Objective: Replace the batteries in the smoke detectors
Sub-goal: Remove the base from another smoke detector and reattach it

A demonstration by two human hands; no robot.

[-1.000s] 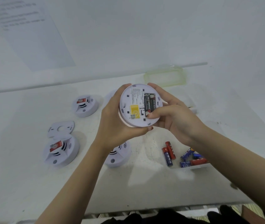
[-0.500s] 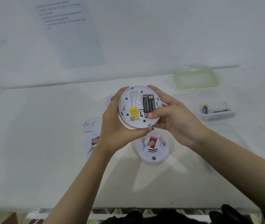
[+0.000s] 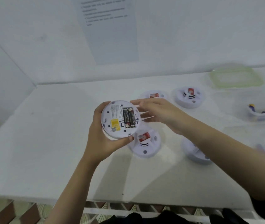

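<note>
Your left hand (image 3: pixel 102 143) is gripping the detector (image 3: pixel 112 115) back-up, exposing batteries (image 3: pixel 129 118); right hand (image 3: pixel 160 113) is hovering straight-fingered at 3 o'clock.

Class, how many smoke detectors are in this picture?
5 detectors: one in the left hand, one just below it, two behind the right hand, one partly under the right forearm. Others may be hidden.

Five smoke detectors (image 3: pixel 120 120) (image 3: pixel 144 143) (image 3: pixel 189 97) (image 3: pixel 154 95) (image 3: pixel 196 153) (two batteries (image 3: pixel 129 117) in one).
</note>
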